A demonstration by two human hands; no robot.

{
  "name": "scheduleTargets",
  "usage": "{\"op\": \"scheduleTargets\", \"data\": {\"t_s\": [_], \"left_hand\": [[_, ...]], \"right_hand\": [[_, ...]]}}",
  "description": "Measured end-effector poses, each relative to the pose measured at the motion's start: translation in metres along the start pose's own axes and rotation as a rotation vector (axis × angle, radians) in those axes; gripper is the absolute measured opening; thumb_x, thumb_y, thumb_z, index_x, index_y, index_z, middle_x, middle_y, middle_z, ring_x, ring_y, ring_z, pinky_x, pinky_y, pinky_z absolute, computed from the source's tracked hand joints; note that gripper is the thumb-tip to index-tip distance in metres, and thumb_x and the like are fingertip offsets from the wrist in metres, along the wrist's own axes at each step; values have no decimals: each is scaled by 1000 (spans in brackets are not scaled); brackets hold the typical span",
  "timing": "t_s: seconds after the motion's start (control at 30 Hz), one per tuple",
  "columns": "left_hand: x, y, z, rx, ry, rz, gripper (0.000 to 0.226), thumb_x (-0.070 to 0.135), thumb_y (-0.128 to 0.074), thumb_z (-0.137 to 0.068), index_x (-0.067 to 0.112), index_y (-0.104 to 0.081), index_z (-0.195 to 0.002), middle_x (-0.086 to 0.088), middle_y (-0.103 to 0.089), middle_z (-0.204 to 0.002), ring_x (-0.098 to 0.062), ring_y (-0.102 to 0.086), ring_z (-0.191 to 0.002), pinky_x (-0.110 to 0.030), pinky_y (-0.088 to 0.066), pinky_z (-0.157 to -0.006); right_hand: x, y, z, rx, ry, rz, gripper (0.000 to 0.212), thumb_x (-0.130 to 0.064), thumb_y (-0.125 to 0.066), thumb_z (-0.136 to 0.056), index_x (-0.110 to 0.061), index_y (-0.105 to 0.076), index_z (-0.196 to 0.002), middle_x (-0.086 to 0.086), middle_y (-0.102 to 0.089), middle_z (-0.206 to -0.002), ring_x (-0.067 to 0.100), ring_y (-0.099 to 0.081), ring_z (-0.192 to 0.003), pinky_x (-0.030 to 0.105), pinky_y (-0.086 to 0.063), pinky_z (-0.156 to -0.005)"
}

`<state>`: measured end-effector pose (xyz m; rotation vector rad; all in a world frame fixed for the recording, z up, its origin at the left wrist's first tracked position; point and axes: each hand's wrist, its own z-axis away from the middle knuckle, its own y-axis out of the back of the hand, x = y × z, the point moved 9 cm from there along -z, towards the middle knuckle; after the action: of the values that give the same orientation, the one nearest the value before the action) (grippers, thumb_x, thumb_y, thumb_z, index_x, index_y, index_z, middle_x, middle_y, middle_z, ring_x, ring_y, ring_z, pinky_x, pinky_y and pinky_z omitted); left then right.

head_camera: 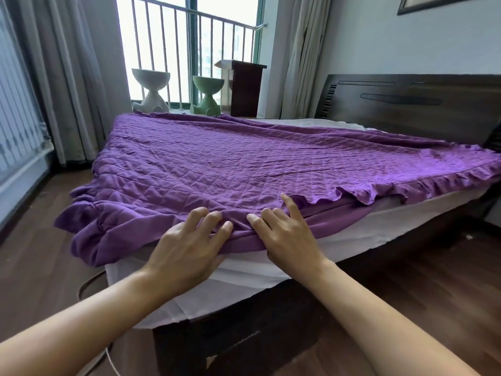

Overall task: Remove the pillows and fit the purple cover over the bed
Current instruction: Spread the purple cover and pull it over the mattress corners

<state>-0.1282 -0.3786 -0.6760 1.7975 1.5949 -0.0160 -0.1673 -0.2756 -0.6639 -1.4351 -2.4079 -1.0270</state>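
The bed fills most of the view. Its right side runs out of the picture, and the far side is hidden behind the bedding. The dark headboard at the bed's far right end is cut off too. The wooden floor shows on both sides of the bed's near corner.

The purple cover lies spread on top of the bed, quilted in small diamonds and creased all over. It sits askew. Its ruffled edge is folded back on itself along the bed's near right side, and one corner droops in a heap off the bed's left edge. A white sheet shows beneath it along the near side of the bed and in a strip next to the headboard. What lies under the cover cannot be made out.

Beyond the bed, by the window, stand a white stool, a green stool and a dark cabinet.

Both hands are at the bed's near corner, close together on the cover's edge. The left hand has its fingers curled into a bunched fold of the cover, gripping it. The right hand rests on top of the cover with one finger straight and the others bent. Whether it pinches any cloth cannot be told.
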Motion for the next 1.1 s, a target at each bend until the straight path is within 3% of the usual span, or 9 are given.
{"op": "scheduleTargets", "data": {"t_s": [0.07,0.1,0.2,0.27,0.47,0.7,0.83,0.93,1.1], "left_hand": [[1,-18,-6,-77,80,-27,63,54,-64,-71,12,-49,-117,-13,-60,-112,-30,-58,-92,-35,-53,-57],[4,-23,-11,-79,103,-43,62,53,-63,-72,13,-49,-117,-12,-61,-111,-29,-60,-85,-34,-51,-54],[6,-19,-30,48,130,-134,28,26,-56,-84,13,-57,-110,-4,-64,-84,-22,-56,-57,-28,-40,-46],[3,-11,-36,134,118,-200,16,17,-54,-88,14,-62,-102,0,-60,-69,-20,-53,-50,-27,-36,-44],[1,-7,-37,155,62,-211,10,15,-55,-88,15,-64,-91,1,-58,-66,-20,-53,-52,-29,-38,-50],[1,-8,-55,174,99,-205,13,15,-52,-89,17,-57,-77,3,-50,-56,-18,-49,-48,-30,-36,-50],[6,-15,-60,143,106,-172,15,15,-54,-85,18,-52,-70,2,-50,-57,-21,-48,-49,-31,-36,-52],[0,-12,-68,145,136,-213,14,9,-52,-83,18,-49,-72,1,-49,-57,-22,-48,-50,-31,-37,-54],[-17,0,-64,152,133,-340,14,3,-48,-85,15,-50,-79,-4,-52,-68,-26,-52,-62,-39,-38,-70]], "right_hand": [[-1,4,-2,46,-5,23,49,-6,-18,-98,-9,-67,-100,4,-59,-78,24,-58,-67,53,-44,-95],[-2,5,-2,64,-5,33,44,-6,-23,-98,-10,-67,-99,4,-59,-78,24,-58,-67,51,-45,-93],[-4,8,1,119,-6,64,32,-6,-35,-97,-11,-66,-95,3,-58,-76,23,-56,-66,50,-46,-90],[-4,10,2,156,-23,78,30,-7,-36,-97,-11,-66,-96,3,-58,-76,23,-56,-66,50,-48,-87],[-6,9,-6,187,-74,28,29,-4,-25,-99,-9,-53,-102,5,-58,-78,26,-58,-68,50,-49,-88],[1,15,-3,219,-102,4,32,0,-30,-97,-6,-61,-91,7,-57,-73,27,-57,-65,51,-49,-88],[1,19,-7,239,-139,-31,27,-1,-22,-97,-9,-46,-91,6,-55,-71,26,-55,-63,51,-49,-89],[1,22,-6,259,-125,-7,30,2,-19,-96,-11,-44,-87,6,-54,-68,26,-54,-61,51,-50,-88],[10,14,-16,206,-193,116,26,2,-24,-96,-9,-46,-91,8,-56,-72,28,-54,-62,52,-51,-84]]}}
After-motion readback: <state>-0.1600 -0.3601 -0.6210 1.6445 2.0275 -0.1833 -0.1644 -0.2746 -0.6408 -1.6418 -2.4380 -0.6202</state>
